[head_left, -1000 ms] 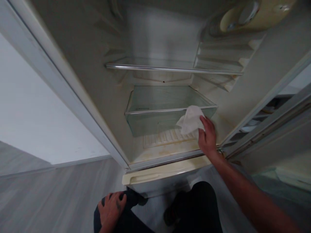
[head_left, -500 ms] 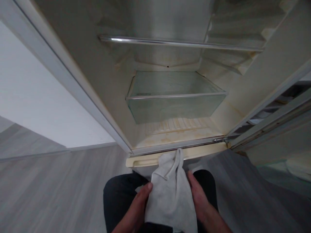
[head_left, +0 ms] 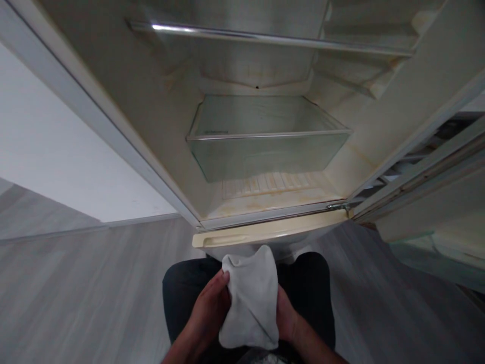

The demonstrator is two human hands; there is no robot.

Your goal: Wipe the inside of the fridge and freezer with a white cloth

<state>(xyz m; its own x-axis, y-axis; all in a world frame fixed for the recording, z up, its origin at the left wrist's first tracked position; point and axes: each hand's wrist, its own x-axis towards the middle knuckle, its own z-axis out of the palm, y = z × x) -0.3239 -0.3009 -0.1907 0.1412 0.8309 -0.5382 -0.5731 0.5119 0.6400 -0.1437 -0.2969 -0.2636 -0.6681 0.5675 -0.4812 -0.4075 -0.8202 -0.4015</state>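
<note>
A white cloth (head_left: 250, 298) is spread between my two hands, low in the head view and above my lap. My left hand (head_left: 212, 298) grips its left edge, with the thumb on top. At the right edge my right hand (head_left: 287, 313) holds it too, its fingers partly hidden behind the fabric. In front of me stands an opened refrigerator (head_left: 151, 101) with yellowish stains on its inner walls. Its ribbed floor (head_left: 265, 184) is stained as well. Inside, a clear greenish glass shelf (head_left: 273, 114) sits low down.
Higher up runs a shelf with a shiny metal front bar (head_left: 265, 38). The refrigerator door (head_left: 428, 202) hangs open on the right. A cream-coloured ledge (head_left: 273, 227) juts out just before my knees. Grey wood-look floor (head_left: 113, 283) lies around, and a white panel (head_left: 68, 146) stands left.
The cloth has come back from the ledge and turned into a smaller, flatter shape. My hands have drawn closer together, and the view has tipped slightly downward.
</note>
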